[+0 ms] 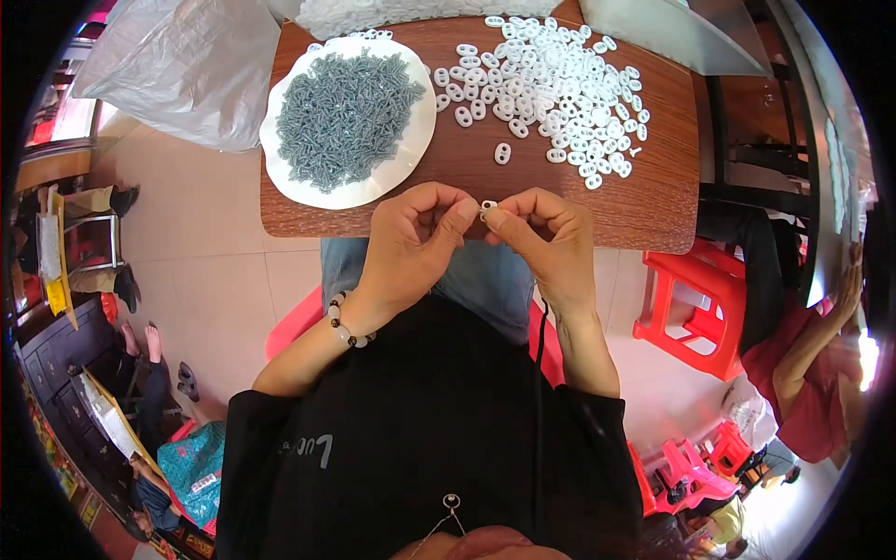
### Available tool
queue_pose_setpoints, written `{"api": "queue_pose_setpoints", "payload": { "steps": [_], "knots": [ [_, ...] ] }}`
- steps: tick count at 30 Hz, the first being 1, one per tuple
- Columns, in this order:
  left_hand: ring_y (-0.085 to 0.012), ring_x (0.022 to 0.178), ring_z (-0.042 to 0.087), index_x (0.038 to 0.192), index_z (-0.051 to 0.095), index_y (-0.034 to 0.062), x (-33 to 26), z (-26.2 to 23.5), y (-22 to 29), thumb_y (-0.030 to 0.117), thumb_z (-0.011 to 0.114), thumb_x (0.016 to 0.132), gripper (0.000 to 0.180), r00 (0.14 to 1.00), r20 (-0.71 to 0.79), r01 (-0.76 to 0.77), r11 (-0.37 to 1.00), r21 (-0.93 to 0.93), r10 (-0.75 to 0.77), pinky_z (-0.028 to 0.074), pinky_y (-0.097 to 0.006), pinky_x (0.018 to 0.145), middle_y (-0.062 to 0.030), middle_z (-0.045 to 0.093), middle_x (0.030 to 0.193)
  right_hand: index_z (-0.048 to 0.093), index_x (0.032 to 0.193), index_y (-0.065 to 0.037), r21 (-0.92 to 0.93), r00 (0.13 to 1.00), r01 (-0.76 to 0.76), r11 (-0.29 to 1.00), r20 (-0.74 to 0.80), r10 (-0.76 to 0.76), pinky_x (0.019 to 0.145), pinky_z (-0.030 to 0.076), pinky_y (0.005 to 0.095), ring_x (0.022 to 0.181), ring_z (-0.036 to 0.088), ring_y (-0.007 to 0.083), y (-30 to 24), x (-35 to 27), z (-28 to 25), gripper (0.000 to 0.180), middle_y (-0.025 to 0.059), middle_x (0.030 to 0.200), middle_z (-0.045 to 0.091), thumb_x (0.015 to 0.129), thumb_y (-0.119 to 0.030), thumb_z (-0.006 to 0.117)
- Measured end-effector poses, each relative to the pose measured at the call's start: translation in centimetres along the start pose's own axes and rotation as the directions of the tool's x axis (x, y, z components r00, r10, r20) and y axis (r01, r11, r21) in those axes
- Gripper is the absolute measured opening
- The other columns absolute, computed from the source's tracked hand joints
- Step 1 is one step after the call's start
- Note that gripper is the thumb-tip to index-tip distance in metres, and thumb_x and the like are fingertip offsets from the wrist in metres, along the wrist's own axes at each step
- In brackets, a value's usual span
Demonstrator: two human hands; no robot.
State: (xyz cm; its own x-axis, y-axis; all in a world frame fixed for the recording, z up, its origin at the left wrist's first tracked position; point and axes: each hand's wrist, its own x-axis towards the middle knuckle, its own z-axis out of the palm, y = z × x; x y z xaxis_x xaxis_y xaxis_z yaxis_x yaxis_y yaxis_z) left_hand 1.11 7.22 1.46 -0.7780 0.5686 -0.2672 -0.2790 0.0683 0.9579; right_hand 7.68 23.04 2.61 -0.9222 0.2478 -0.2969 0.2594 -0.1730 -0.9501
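Observation:
Just off the table's near edge, my two hands meet fingertip to fingertip. My right hand pinches a small white oval plastic piece with two holes between thumb and forefinger. My left hand is closed in a pinch right beside that piece; anything tiny between its fingertips is too small to make out. Beyond the left hand, a white scalloped plate holds a heap of small grey, rod-like pieces. Many matching white two-hole pieces lie spread beyond my right hand, one apart from the rest.
The brown wooden table carries the plate and pieces. At its far side stand a clear bag of white pieces and a grey panel. A plastic bag hangs at the left. Red stools and other people are around.

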Motion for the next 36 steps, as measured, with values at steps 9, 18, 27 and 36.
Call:
{"api": "queue_pose_setpoints", "payload": {
  "steps": [9,18,27,36],
  "knots": [
    [-0.0054,0.065,0.052,0.097,0.065,-0.0022,0.3,-0.2,0.0,0.026,0.049,0.098,0.032,1.0,-0.007,0.021,0.994,-0.107,-0.021,0.043,-0.02,0.06,-0.0029,0.063,0.082,0.065,0.086,0.003,0.065,1.0,0.019,0.998,0.001,-0.019,0.061,0.048,0.0189,0.065,0.061,0.0063,0.2,0.1,-0.2,0.012,0.0047,0.073,0.066,0.086,-0.009,0.066],
    [-0.0053,0.066,0.053,0.102,0.062,-0.0009,1.2,0.5,0.2,0.015,0.058,0.091,0.019,0.999,-0.046,0.011,1.0,-0.005,-0.011,0.044,-0.02,0.06,-0.0038,0.061,0.087,0.065,0.082,-0.002,0.095,0.991,0.009,0.995,-0.137,0.004,0.055,0.037,0.0173,0.06,0.056,0.0042,0.1,-0.6,-1.2,0.01,0.002,0.068,0.064,0.084,-0.012,0.067],
    [-0.02,0.061,0.057,0.101,0.059,0.0037,6.8,2.9,-1.2,0.013,0.068,0.079,0.025,0.83,0.057,-0.338,0.418,0.844,0.555,0.047,-0.031,0.056,-0.0088,0.058,0.083,0.064,0.082,-0.002,0.184,0.964,0.067,0.981,-0.266,-0.016,0.054,0.036,0.018,0.057,0.052,0.0049,0.4,-2.3,-3.8,0.007,0.0033,0.067,0.062,0.084,-0.009,0.065],
    [-0.0097,0.066,0.058,0.097,0.059,-0.0002,5.4,2.0,-0.3,0.012,0.068,0.084,0.02,0.974,-0.068,-0.155,0.853,0.499,0.217,0.046,-0.022,0.058,-0.0048,0.063,0.082,0.061,0.085,-0.002,0.228,0.973,0.067,0.971,-0.229,-0.013,0.056,0.037,0.0186,0.061,0.051,0.0055,0.3,-1.8,-3.9,0.008,0.0033,0.07,0.061,0.086,-0.01,0.063]
  ]
}}
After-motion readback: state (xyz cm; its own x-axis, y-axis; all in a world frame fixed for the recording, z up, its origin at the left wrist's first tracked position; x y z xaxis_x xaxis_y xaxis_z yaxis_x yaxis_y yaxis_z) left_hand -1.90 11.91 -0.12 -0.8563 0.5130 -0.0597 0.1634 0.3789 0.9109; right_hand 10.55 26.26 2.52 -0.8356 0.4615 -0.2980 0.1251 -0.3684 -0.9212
